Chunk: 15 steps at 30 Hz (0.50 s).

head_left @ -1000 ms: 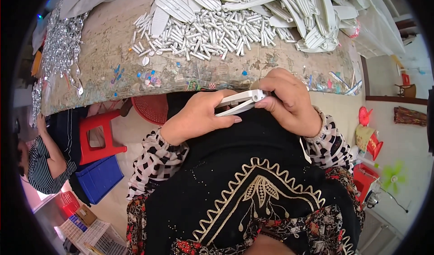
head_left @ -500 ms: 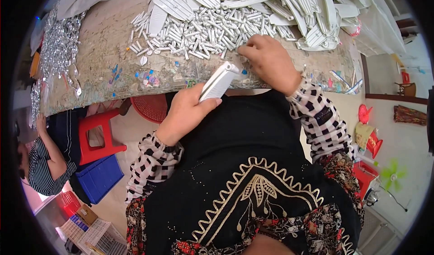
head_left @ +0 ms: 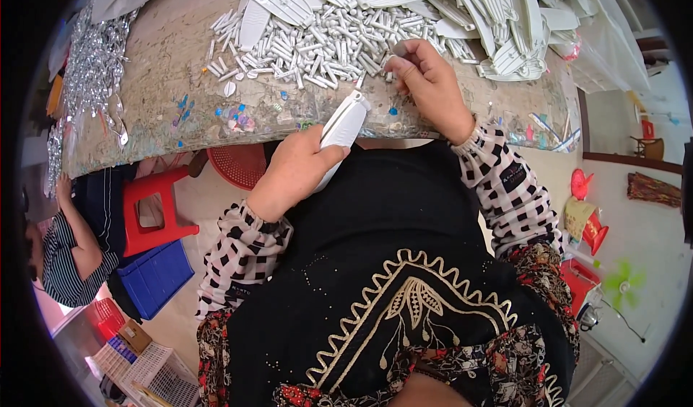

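My left hand (head_left: 289, 174) is closed around a long white plastic casing (head_left: 346, 124), made of ribbed shells pressed face to face, with a round hole at its far end. The casing is tilted, its far end pointing toward the bench. Thumb and index finger of my right hand (head_left: 433, 89) are pinched together at the near edge of a heap of small pale cylindrical pins (head_left: 317, 49). Whatever is between those fingertips is too small to make out. Behind the pins lies a pile of loose white plastic shells (head_left: 498, 17).
The worn bench (head_left: 162, 89) carries blue flecks near its front edge and a bundle of silvery strips (head_left: 94, 75) at the left. A red stool (head_left: 155, 205), a blue crate (head_left: 155, 277) and a seated person (head_left: 76, 255) are on the left. A green fan (head_left: 624, 284) stands right.
My left hand has drawn slightly left, and the casing has turned more side-on. My right hand has rotated at the pin heap, so its thumb and pinched fingertips now show.
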Each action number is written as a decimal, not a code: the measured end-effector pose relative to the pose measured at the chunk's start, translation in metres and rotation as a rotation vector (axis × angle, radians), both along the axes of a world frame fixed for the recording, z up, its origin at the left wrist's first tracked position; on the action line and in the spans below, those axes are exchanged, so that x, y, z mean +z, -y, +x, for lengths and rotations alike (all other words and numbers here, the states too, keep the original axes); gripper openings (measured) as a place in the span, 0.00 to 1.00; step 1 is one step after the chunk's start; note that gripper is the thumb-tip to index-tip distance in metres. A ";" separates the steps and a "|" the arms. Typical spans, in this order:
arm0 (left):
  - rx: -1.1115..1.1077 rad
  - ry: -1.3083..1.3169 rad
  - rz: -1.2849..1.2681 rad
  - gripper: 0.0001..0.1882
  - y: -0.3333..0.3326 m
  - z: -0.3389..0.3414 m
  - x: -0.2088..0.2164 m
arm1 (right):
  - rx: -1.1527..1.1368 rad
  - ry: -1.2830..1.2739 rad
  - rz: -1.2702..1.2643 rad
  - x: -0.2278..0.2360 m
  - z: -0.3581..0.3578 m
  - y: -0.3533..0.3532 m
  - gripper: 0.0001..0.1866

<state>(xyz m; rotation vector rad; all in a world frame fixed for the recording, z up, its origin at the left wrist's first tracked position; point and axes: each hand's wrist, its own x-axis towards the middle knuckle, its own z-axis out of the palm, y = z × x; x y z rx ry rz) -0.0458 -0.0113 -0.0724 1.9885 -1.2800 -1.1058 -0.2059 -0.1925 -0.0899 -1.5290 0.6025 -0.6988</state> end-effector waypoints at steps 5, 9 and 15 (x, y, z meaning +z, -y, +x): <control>-0.099 0.335 0.025 0.17 0.003 -0.011 0.020 | 0.087 0.046 0.354 0.006 0.008 -0.021 0.09; -0.112 0.428 0.027 0.15 0.005 -0.020 0.027 | 0.069 0.013 0.371 0.003 0.010 -0.025 0.10; -0.146 0.515 0.013 0.14 0.005 -0.021 0.031 | 0.054 0.041 0.229 -0.006 0.010 -0.031 0.09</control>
